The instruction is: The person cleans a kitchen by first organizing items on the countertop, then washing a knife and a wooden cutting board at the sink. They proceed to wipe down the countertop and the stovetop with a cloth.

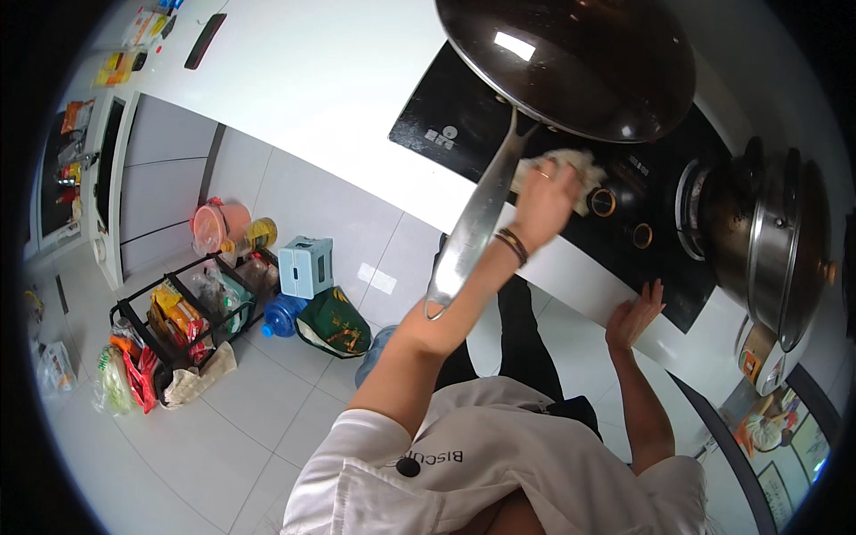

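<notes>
My left hand (550,197) presses a crumpled pale cloth (583,167) onto the black glass gas cooktop (461,100), left of its two control knobs (603,202). A large pan with a dark glossy lid (582,60) stands at the cooktop's far left part. Its long metal handle (471,227) points towards me and passes above my left forearm. Holding nothing, my right hand (636,317) rests with fingers extended at the front edge of the cooktop. To its right, a lidded metal pot (742,227) sits by the right burner (692,210).
White countertop (321,73) runs left, with a dark flat object (204,41) on it. Floor items at left include a black-framed rack (180,321) of packages, a pale blue folding stool (305,267), a blue water bottle (284,314), a green bag (338,324) and a pink bucket (221,224).
</notes>
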Motion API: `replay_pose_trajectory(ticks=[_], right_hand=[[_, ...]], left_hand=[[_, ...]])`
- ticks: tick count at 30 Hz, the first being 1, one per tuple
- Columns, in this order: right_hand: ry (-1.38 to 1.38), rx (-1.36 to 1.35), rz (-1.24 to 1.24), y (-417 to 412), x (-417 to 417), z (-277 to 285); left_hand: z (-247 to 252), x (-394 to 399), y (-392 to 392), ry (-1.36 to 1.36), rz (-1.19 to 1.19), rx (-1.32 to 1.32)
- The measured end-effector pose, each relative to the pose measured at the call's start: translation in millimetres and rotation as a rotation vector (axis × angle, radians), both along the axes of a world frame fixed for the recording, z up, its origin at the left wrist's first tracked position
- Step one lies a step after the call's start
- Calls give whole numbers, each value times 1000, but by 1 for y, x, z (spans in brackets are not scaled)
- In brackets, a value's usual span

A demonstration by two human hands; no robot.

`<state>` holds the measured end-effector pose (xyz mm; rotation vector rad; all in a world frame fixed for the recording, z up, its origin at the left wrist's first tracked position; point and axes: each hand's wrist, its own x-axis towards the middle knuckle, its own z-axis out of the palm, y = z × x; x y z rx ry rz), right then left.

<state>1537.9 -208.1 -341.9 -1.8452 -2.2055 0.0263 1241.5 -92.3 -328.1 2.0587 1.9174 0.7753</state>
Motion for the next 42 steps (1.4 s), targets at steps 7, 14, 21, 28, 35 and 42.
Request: replay_pose_trajectory(ticks=[7,14,21,28,35,42], right_hand=[[0,-3,27,-1,-1,1],[-13,5,-7,-4,2,-1],[46,-104,-89,-3,-1,4],[-11,-76,-35,-3,4,8],[-14,-74,-47,-5,4,12],[11,-81,-32,-3,2,12]], left_hand=[[-20,-84,32,-318,158,-36],[-5,-162,37,192,272,219],[-6,-106,13,283,447,90],[-5,17,-47,87,73,88],[-15,-122,-38,205,315,180],[-6,-310,-44,2,925,36]])
